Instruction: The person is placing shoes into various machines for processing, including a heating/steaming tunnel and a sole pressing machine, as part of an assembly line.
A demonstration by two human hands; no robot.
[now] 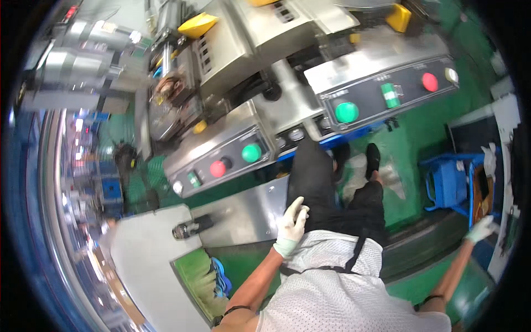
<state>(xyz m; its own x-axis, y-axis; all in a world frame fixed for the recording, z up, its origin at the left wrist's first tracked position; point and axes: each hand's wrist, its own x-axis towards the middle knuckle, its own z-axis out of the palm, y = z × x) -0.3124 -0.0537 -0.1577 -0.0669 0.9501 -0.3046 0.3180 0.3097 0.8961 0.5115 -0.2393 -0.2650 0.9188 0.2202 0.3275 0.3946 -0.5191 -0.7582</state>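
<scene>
My left hand (292, 226), in a white glove, hovers over my dark trousers near the edge of a steel plate (243, 213). Its fingers are apart, slightly bent, and hold nothing. My right hand (481, 229), also gloved in white, is stretched far out to the right. It is nearest a brown piece (483, 191) resting at a blue stool-like frame (442, 185). The fingers there look extended and small in the picture, with nothing visible in them; whether they touch the grey edge beside them I cannot tell.
Ahead stand two metal control boxes, the left with a red button (218, 169), the right with a green button (347, 112). Machine parts and a steel cylinder (72, 66) fill the far left. A pale grey table (146, 260) lies left, with a blue-strapped item (221, 279) beside it.
</scene>
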